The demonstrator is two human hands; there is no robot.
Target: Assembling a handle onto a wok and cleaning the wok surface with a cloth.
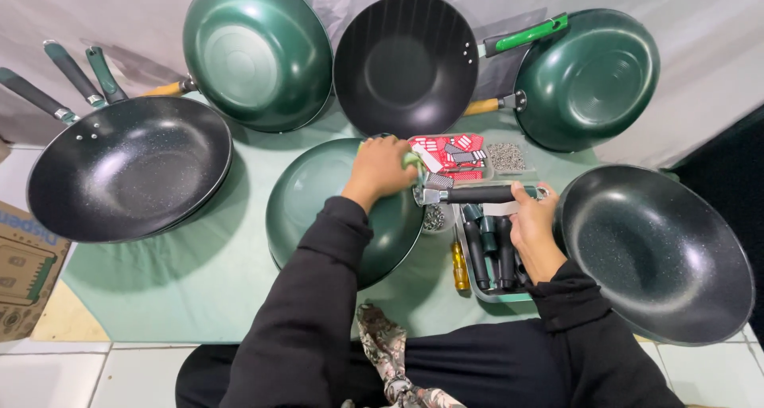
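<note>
A dark green wok [318, 197] lies in front of me on a pale green cloth. My left hand [382, 167] rests on its far right rim, fingers closed over the rim and a small light green piece. My right hand [532, 225] grips a black pan handle [473, 194] with a metal end, held level against the wok's edge. Whether the handle is fastened to the wok is hidden by my left hand.
Several more woks ring the cloth: black ones at left [127, 169], back centre [406, 62] and right [656, 253], green ones at back [259, 54] and back right [589, 78]. A tray [465, 285] holds spare handles and a yellow screwdriver [460, 266]. Red packets [450, 155], screws [507, 156], a cardboard box [24, 265].
</note>
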